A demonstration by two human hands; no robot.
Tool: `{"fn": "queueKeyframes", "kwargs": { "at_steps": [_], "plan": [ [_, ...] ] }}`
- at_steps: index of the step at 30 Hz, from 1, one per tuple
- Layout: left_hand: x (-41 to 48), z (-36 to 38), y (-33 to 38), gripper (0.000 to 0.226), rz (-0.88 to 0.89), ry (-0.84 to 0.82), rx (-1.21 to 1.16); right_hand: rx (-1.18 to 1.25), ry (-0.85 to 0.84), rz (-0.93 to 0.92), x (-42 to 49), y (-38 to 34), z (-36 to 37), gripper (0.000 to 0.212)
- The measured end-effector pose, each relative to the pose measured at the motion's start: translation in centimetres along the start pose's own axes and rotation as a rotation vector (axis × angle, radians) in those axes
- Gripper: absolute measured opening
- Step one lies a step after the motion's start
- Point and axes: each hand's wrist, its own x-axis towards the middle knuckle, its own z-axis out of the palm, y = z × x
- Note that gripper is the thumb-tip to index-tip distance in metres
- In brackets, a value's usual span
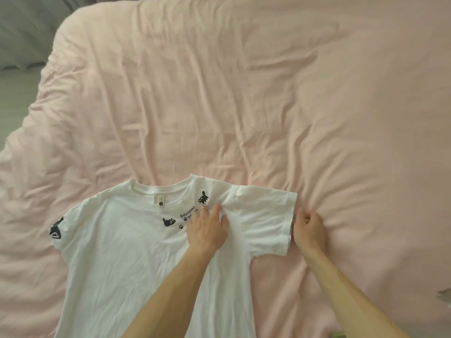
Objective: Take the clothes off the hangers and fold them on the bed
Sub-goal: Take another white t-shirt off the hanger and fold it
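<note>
Both of our forearms reach in from the bottom of the view, crossing the lower half of the white t-shirt (127,252), which lies face up and spread flat on the near part of the bed (244,93), collar pointing away from us. Our left hand (207,230) lies open and pressed flat on the chest near the printed lettering, pinning the cloth without gripping anything. Our right hand (308,231) is curled closed at the hem of the right sleeve (266,220); its grip seems to pinch the sleeve edge, though the fingertips are hidden. We judge the shirt light, soft and limp, apt to wrinkle and drag on the quilt, so it is best held at seams and hems, with one palm anchoring. Beyond it, the crumpled pink quilt stretches away bare.
</note>
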Motion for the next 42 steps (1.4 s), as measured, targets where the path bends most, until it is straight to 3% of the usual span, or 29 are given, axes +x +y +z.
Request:
{"fn": "queueKeyframes", "kwargs": {
  "at_steps": [3, 5, 8, 10, 14, 16, 18, 21, 23, 27, 30, 33, 37, 40, 42],
  "plan": [
    [1.0, 0.6, 1.5, 0.048, 0.156, 0.156, -0.011, 0.005, -0.108, 0.044, 0.3, -0.5, 0.7, 0.064],
    [1.7, 1.1, 2.9, 0.055, 0.229, 0.119, -0.034, 0.062, -0.164, 0.086, 0.3, -0.8, 1.2, 0.080],
    [2.1, 2.0, 4.3, 0.061, 0.173, 0.022, 0.017, 0.262, -0.014, 0.089, 0.4, -1.9, 1.4, 0.074],
    [2.1, 2.6, 4.9, 0.064, 0.126, -0.003, 0.045, 0.200, 0.054, 0.057, 0.2, -2.4, 1.4, 0.079],
    [2.0, 3.7, 5.4, 0.071, 0.098, 0.001, 0.026, -0.052, -0.095, 0.197, -0.4, -2.1, 1.8, 0.095],
    [1.9, 4.2, 5.3, 0.073, 0.110, 0.056, -0.033, -0.132, -0.212, 0.192, -0.2, -1.9, 1.7, 0.082],
    [1.3, 4.8, 5.1, 0.072, 0.147, 0.162, -0.104, -0.134, -0.231, 0.098, -0.4, -1.5, 1.3, 0.056],
    [0.9, 5.5, 5.0, 0.072, 0.207, 0.177, -0.147, -0.020, -0.037, -0.041, -0.8, -0.1, 0.9, 0.034],
    [1.2, 5.7, 5.2, 0.074, 0.224, 0.040, -0.092, 0.006, 0.058, -0.080, -1.1, 1.3, 1.1, 0.033],
    [2.4, 5.9, 5.7, 0.079, 0.209, -0.073, -0.003, 0.110, 0.048, -0.046, -1.7, 3.2, 2.0, 0.032],
    [2.3, 5.6, 5.4, 0.076, 0.236, -0.031, -0.036, 0.194, -0.061, 0.005, -1.5, 3.0, 2.1, 0.038],
    [0.5, 5.8, 4.3, 0.068, 0.289, 0.144, -0.101, 0.229, -0.175, 0.032, -1.5, 2.9, 1.8, 0.046],
    [-0.4, 6.1, 3.9, 0.065, 0.246, -0.042, -0.117, 0.141, -0.078, -0.064, -2.1, 1.9, 1.3, 0.027],
    [0.7, 3.7, 3.9, 0.056, 0.220, -0.092, -0.443, 0.101, 0.049, -0.223, -4.4, -0.5, 1.3, 0.031],
    [0.7, 1.1, 2.9, 0.060, 0.074, -0.066, -0.818, 0.239, -0.066, -0.300, -7.3, -2.6, 2.1, 0.033]
  ]
}}
